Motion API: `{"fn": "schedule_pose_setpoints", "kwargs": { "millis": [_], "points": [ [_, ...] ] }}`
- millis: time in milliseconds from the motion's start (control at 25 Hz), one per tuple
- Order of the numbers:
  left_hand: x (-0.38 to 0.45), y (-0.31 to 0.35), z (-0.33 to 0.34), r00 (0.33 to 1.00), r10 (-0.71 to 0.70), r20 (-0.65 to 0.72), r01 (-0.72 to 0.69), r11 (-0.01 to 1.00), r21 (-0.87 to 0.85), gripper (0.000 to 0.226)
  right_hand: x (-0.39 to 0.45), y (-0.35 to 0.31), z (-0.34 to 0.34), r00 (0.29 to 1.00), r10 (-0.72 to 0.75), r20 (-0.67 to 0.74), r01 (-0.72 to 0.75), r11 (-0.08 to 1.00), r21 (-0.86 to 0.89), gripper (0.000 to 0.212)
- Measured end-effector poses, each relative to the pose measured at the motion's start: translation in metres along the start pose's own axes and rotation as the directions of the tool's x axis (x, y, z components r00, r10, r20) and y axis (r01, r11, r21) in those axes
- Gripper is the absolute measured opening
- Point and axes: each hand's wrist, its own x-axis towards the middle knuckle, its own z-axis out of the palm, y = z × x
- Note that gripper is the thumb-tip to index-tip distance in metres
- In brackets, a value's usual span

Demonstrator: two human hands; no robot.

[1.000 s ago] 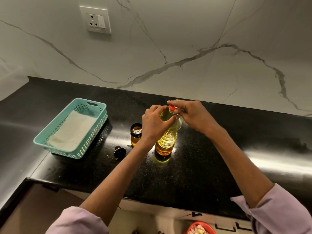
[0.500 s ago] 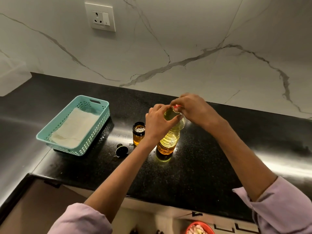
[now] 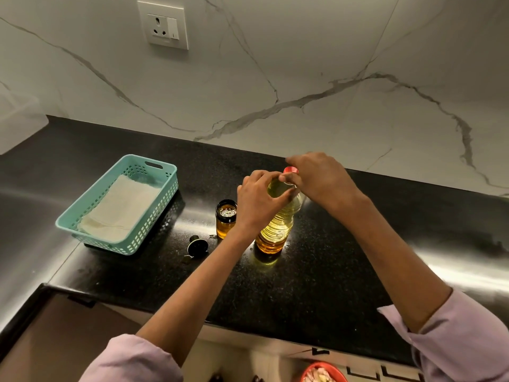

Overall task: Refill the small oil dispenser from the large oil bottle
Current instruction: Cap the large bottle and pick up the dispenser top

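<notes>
Twisting on, the right hand (image 3: 321, 180) pinches the red cap (image 3: 290, 170); the left hand (image 3: 257, 199) still grips the large oil bottle (image 3: 278, 227) upright on the desk (image 3: 316, 271).

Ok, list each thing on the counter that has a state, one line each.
large oil bottle: upright, red cap on.
small oil dispenser: upright, uncapped, partly filled.
black stopper: off, lying beside the dispenser.
left hand: grips the bottle's shoulder.
right hand: pinches the cap.
teal basket: holds a folded cloth.
</notes>
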Motion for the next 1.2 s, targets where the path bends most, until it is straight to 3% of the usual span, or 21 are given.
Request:
{"fn": "schedule_pose_setpoints", "kwargs": {
  "millis": [160, 360, 480, 600, 720, 880, 1000, 1120, 1200],
  "points": [
    [0.001, 0.000, 0.002, 1.000, -0.009, -0.004, 0.009, 1.000, 0.017, 0.052, -0.001, 0.001, 0.005, 0.997, 0.022, -0.069, -0.025, 0.999, -0.042, 0.031],
    [-0.003, -0.005, -0.005, 1.000, -0.006, -0.003, 0.006, 1.000, 0.001, 0.060, -0.008, 0.002, 0.014, 0.973, 0.106, -0.205, -0.114, 0.993, -0.030, 0.055],
    [-0.021, -0.045, -0.027, 0.994, -0.086, -0.071, 0.084, 0.996, -0.035, 0.057, -0.024, -0.009, 0.013, 0.944, 0.024, -0.329, 0.002, 0.997, 0.076, 0.063],
    [-0.059, -0.117, -0.053, 0.982, -0.184, -0.047, 0.190, 0.959, 0.212, 0.043, -0.044, -0.029, 0.022, 0.928, -0.082, -0.363, 0.162, 0.967, 0.196, 0.056],
    [-0.091, -0.165, -0.068, 0.965, -0.262, 0.030, 0.225, 0.879, 0.420, 0.034, -0.054, -0.047, 0.046, 0.941, -0.133, -0.311, 0.241, 0.909, 0.340, 0.047],
    [-0.100, -0.170, -0.065, 0.960, -0.247, 0.135, 0.155, 0.864, 0.479, 0.022, -0.047, -0.059, 0.090, 0.983, -0.135, -0.122, 0.178, 0.852, 0.493, 0.037],
    [-0.102, -0.166, -0.063, 0.963, -0.234, 0.132, 0.164, 0.902, 0.399, 0.013, -0.046, -0.063, 0.115, 0.996, -0.084, -0.039, 0.091, 0.805, 0.586, 0.029],
    [-0.105, -0.152, -0.072, 0.985, -0.172, 0.001, 0.168, 0.966, 0.194, 0.013, -0.045, -0.065, 0.128, 1.000, -0.003, 0.019, -0.010, 0.757, 0.653, 0.029],
    [-0.099, -0.135, -0.080, 0.992, -0.092, -0.082, 0.096, 0.994, 0.051, 0.017, -0.037, -0.068, 0.128, 0.982, 0.012, 0.189, -0.152, 0.645, 0.749, 0.039]
  ]
}}
